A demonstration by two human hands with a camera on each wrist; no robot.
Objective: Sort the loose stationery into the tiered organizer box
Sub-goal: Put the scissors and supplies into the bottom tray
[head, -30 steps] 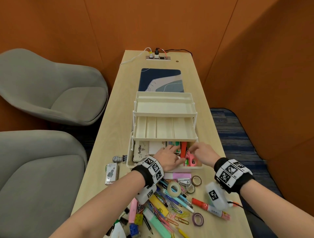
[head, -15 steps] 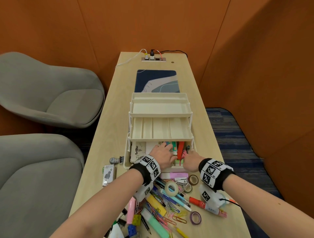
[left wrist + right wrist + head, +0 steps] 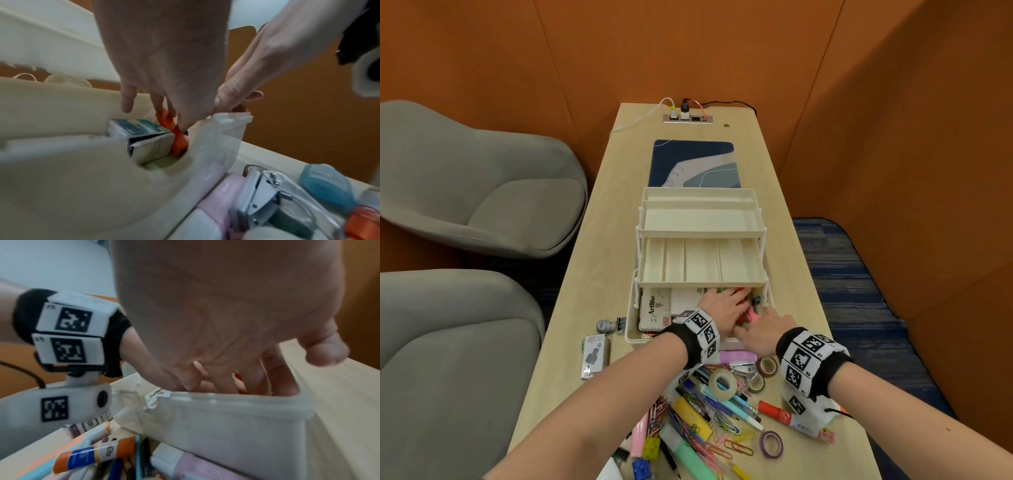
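The cream tiered organizer [image 3: 702, 219] stands open on the desk, its two upper trays holding nothing. Both hands reach into its bottom bin [image 3: 226, 426]. My left hand [image 3: 722, 305] has fingers and thumb closed round an orange cutter [image 3: 177, 138], which stands beside a green-and-white box [image 3: 144, 134]. At the bin's front right corner my right hand [image 3: 753, 325] points its fingers [image 3: 252, 379] down inside and pinches the pink-handled scissors [image 3: 749, 317]. An Artline box [image 3: 652, 308] lies at the bin's left.
Loose stationery is heaped at the near edge: a tape roll [image 3: 722, 383], glue stick [image 3: 777, 413], purple tape ring [image 3: 772, 443], green highlighter [image 3: 688, 455], pens and paper clips. A packaged item [image 3: 594, 356] lies left of the bin. Grey chairs [image 3: 482, 198] stand left.
My right hand has drawn back and down to the bin's front right corner with the pink scissors. The left hand has stayed over the bin's contents.
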